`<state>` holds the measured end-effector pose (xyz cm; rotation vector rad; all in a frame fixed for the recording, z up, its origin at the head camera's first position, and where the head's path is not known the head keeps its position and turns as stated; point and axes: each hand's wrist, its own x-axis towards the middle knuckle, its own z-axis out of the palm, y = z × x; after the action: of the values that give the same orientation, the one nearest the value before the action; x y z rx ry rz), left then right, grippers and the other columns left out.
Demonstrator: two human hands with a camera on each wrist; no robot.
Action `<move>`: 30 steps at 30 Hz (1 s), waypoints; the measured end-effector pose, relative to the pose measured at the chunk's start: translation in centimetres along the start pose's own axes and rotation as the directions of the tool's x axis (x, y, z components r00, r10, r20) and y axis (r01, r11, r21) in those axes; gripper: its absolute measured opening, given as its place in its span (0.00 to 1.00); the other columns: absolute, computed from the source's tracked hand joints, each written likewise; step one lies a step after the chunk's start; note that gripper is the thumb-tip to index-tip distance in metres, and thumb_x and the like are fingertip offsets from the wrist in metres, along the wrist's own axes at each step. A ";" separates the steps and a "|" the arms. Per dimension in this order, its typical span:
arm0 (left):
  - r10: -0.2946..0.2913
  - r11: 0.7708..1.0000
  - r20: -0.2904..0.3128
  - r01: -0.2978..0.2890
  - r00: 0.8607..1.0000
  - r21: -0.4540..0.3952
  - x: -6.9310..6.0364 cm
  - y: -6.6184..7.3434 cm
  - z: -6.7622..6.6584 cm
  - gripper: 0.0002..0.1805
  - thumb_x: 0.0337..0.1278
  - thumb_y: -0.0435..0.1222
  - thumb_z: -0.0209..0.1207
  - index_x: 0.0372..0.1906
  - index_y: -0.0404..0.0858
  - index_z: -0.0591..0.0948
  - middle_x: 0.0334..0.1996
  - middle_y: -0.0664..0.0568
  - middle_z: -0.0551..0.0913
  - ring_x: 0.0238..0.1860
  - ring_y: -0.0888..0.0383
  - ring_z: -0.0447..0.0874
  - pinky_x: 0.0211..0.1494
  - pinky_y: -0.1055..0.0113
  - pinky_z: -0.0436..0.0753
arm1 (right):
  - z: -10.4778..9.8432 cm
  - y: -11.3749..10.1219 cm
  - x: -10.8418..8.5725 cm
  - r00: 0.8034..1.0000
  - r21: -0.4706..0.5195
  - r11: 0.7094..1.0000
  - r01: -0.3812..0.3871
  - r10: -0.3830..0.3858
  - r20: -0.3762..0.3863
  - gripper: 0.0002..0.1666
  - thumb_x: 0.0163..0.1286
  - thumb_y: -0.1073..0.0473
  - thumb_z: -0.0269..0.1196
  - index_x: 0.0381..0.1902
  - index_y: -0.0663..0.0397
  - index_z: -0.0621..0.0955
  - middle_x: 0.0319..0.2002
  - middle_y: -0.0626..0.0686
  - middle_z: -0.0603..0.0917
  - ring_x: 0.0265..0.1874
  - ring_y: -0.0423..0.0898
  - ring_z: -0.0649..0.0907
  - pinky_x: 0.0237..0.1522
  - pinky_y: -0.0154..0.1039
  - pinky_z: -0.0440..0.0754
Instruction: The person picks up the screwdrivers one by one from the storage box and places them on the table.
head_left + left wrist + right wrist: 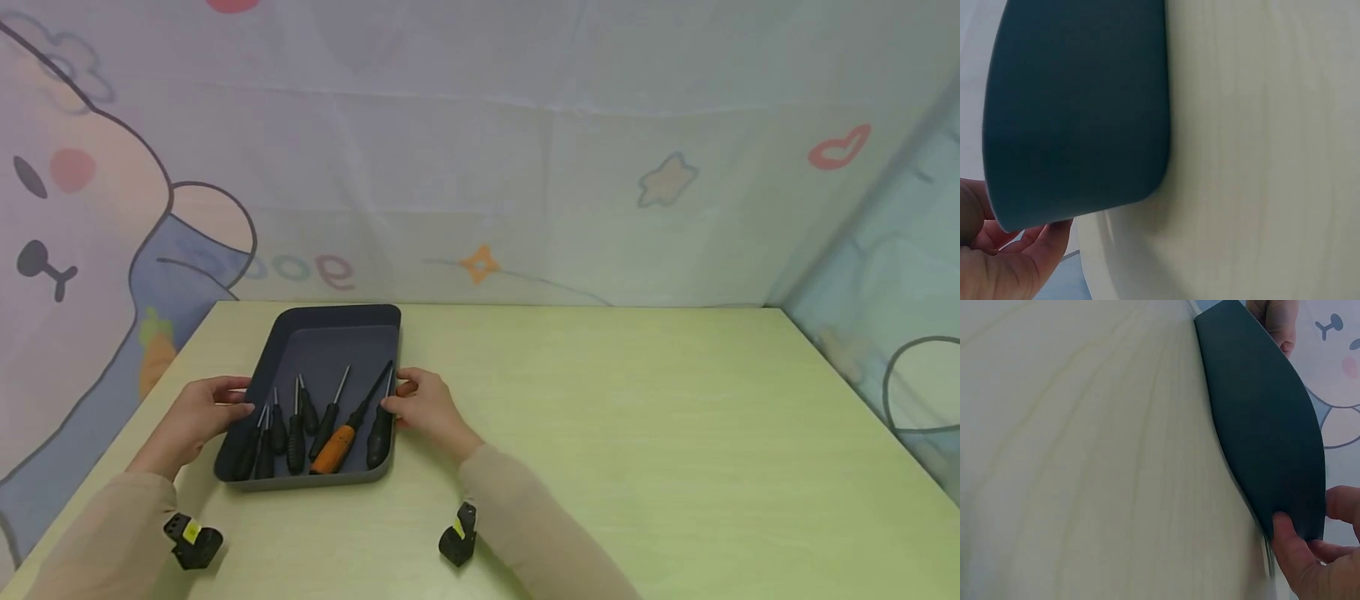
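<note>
Sleeves lead to left grip and right grip, both pinching the tray of screwdrivers near the desk's far-left corner; blurred letters behind.

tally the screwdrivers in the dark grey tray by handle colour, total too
Black-handled screwdrivers with thin grey shafts: 7
Orange-handled screwdriver with a long dark shaft: 1
Total in the dark grey rectangular tray with rounded corners: 8
</note>
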<state>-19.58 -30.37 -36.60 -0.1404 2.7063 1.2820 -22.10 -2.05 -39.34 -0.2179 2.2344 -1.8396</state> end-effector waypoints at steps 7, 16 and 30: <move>0.016 0.998 -0.025 -0.018 1.000 -0.056 0.4 -0.9 0.1 0.27 0.57 0.24 0.56 0.60 0.19 0.64 0.43 0.32 0.71 0.36 0.53 0.76 0.34 0.70 0.80 | 0.0 -0.2 0.0 1.000 -0.014 1.000 -0.004 0.003 -0.018 0.29 0.57 0.73 0.61 0.59 0.68 0.72 0.42 0.59 0.77 0.33 0.44 0.81 0.25 0.37 0.83; 0.012 0.999 -0.011 -0.012 1.000 -0.050 0.3 -0.3 0.4 0.28 0.57 0.22 0.54 0.61 0.16 0.60 0.41 0.36 0.73 0.30 0.65 0.74 0.32 0.73 0.80 | -0.1 -0.3 0.2 1.000 0.029 1.000 -0.010 0.011 -0.028 0.28 0.54 0.76 0.60 0.56 0.70 0.73 0.42 0.63 0.77 0.33 0.47 0.80 0.26 0.41 0.84; 0.029 0.999 -0.039 -0.030 0.999 -0.021 -0.1 0.6 1.5 0.26 0.56 0.22 0.54 0.60 0.17 0.63 0.41 0.33 0.74 0.32 0.61 0.73 0.32 0.73 0.77 | -1.2 0.4 0.1 0.999 0.045 0.999 -0.025 0.027 -0.026 0.30 0.52 0.77 0.58 0.57 0.69 0.72 0.42 0.62 0.78 0.32 0.46 0.81 0.25 0.40 0.83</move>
<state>-19.48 -28.82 -37.11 -0.1296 2.7377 1.3300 -22.50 -0.81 -39.54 -0.1569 2.2005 -1.8869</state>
